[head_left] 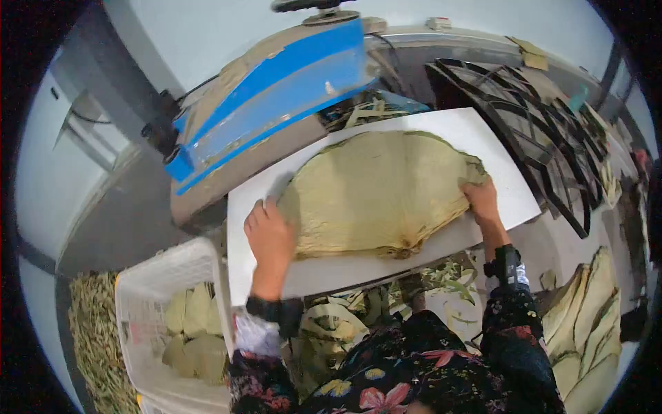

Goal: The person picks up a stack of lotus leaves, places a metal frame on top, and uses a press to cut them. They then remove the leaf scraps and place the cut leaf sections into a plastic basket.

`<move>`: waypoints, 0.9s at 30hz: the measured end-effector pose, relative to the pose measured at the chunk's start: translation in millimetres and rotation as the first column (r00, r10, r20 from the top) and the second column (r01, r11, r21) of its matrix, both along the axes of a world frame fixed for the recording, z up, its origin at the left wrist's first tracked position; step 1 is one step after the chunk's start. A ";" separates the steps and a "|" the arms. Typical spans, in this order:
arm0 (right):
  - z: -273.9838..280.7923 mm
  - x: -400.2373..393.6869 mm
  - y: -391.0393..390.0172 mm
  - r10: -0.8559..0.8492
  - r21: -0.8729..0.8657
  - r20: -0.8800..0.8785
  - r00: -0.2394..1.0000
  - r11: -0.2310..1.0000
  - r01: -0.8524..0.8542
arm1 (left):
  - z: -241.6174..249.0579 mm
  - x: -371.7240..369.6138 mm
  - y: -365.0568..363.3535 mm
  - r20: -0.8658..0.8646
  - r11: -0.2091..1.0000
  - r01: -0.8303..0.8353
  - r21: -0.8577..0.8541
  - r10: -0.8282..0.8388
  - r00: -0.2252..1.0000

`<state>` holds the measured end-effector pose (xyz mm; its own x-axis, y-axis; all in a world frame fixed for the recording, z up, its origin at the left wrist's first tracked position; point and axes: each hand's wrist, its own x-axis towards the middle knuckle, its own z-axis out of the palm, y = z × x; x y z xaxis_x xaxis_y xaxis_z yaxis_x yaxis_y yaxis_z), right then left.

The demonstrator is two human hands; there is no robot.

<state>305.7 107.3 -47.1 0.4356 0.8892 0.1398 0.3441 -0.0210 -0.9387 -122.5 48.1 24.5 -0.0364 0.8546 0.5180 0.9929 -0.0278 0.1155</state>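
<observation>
Pinching the right edge of a broad, fan-shaped leaf (379, 193), the right hand (481, 200) has its thumb on top, near a curled, ragged stretch of rim. The left hand (269, 231) lies against the opposite edge, fingers loosely bent toward the top of the frame; whether its thumb pinches the leaf cannot be told.

Spread beneath both is a white board (512, 181), tilted across the center of the frame. The leaf lies flat on it at mid-frame, arched side toward the top, its gathered brown base at the bottom edge.

A blue machine (276, 90) with a dusty brown base stands just beyond the board at upper left. A black metal rack (524, 138) leans at upper right, its bars close to the board's corner. At lower left sits a white crate (127, 303) holding smaller cut leaves (196, 314). Long, curling leaves (586, 317) overlap in a pile at lower right, while dry, narrow scraps (96, 338) heap along the crate's outer side. Green trimmings (452, 279) litter the area below the board at bottom center. Dark bands (507, 265) circle both wrists over flowered sleeves (514, 317), and a black handle (310, 5) tops the machine.
</observation>
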 end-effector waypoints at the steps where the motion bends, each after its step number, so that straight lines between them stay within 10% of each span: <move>1: -2.4 0.7 0.6 -0.032 0.004 0.005 0.999 0.999 0.032 | 4.7 24.1 -7.8 -0.019 0.984 0.176 0.017 -0.176 0.984; 4: -9.2 3.1 1.1 0.032 -0.031 0.140 0.990 0.999 -0.028 | 12.7 105.2 -39.5 -0.064 0.783 0.595 -0.182 -0.613 0.787; 10: 19.3 1.2 -11.1 -0.018 0.079 0.175 0.984 0.997 0.004 | -29.3 134.4 -40.9 0.187 0.772 0.609 -0.183 -0.581 0.792; 13: 48.5 23.5 -14.7 0.013 -0.251 -0.203 0.979 0.966 -0.065 | -30.0 131.9 -35.9 0.169 0.762 0.620 -0.187 -0.597 0.785; 16: 50.5 114.6 -5.7 -0.060 0.094 0.295 0.954 0.995 0.033 | -31.8 135.2 -35.0 0.163 0.784 0.595 -0.176 -0.573 0.803; 21: 73.2 316.4 25.5 -0.437 0.310 0.730 0.525 0.897 0.317 | -40.2 130.5 -37.9 0.113 0.791 0.580 -0.197 -0.569 0.815; 25: 49.8 449.2 51.9 -0.300 0.112 0.902 0.311 0.857 0.502 | -16.3 143.2 -32.6 0.126 0.750 0.623 -0.220 -0.612 0.781; 27: 75.8 438.6 58.6 -0.221 -0.139 0.839 0.497 0.796 0.589 | -60.2 113.8 -27.4 0.278 0.775 0.574 -0.265 -0.508 0.815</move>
<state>744.3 166.0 28.7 0.6517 0.6899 0.3150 0.7564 -0.6221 -0.2024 -8.7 20.7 -35.7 0.4187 0.8753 0.2419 0.7839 -0.4829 0.3904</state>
